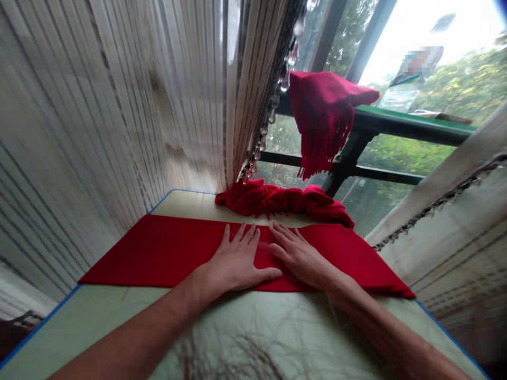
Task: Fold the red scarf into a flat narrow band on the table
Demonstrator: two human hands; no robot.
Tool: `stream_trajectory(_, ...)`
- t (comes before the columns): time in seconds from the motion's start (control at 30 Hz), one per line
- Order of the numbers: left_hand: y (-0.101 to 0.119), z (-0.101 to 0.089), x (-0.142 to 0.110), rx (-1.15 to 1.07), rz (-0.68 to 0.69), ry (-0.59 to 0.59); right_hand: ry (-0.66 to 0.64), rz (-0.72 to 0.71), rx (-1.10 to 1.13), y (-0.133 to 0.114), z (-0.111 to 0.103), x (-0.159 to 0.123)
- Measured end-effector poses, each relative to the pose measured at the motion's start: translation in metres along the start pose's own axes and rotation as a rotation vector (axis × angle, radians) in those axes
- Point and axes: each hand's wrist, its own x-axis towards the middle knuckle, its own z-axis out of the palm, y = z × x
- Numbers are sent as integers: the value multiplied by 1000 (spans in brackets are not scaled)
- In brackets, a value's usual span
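Note:
A long red cloth (170, 250), perhaps a scarf, lies flat in a band across the pale green table (222, 322). Palm down on its middle rests my left hand (237, 258), fingers spread and thumb out to the right. Just to the right, my right hand (297, 253) also lies on the cloth with fingers stretched out and slightly blurred. Neither hand grips anything. Behind the cloth, a bunched red scarf (273, 199) with some fringe showing lies along the table's far side.
A fringed red scarf (325, 116) hangs over the window rail (396, 124). Striped curtains (130, 95) close in on the left, and another curtain (447, 221) with dark trim hangs on the right. Blue edging runs round the table. Loose hair strands blur the near view.

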Motion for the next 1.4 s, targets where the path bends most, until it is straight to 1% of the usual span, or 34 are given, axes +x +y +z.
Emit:
stream_trajectory(0.07,1,-1,0,-1,-1,-3,-16,-60,4,-4,1,1)
stream_trajectory(0.13,1,0,0,-2,-3,-2,-34,-79,-6,-7,1,2)
stream_trajectory(0.33,-1,2,0,11,10,18,-32,-59,-49,-11,-2,3)
stream_trajectory(0.53,0,1,0,16,-4,-13,-55,-25,-43,-13,-2,4)
stream_trajectory(0.77,0,2,1,11,-6,-8,-78,-94,19,-11,-3,4)
stream_trajectory(0.97,-1,3,1,16,-6,5,-28,-79,-7,-12,-2,5)
stream_trajectory(1.07,-1,4,1,24,2,8,-39,-82,13,-12,-2,5)
stream_trajectory(1.23,-1,4,1,36,8,37,-42,-125,40,-10,-3,5)
stream_trajectory(1.4,-1,2,3,38,8,21,-10,-100,18,-9,2,6)
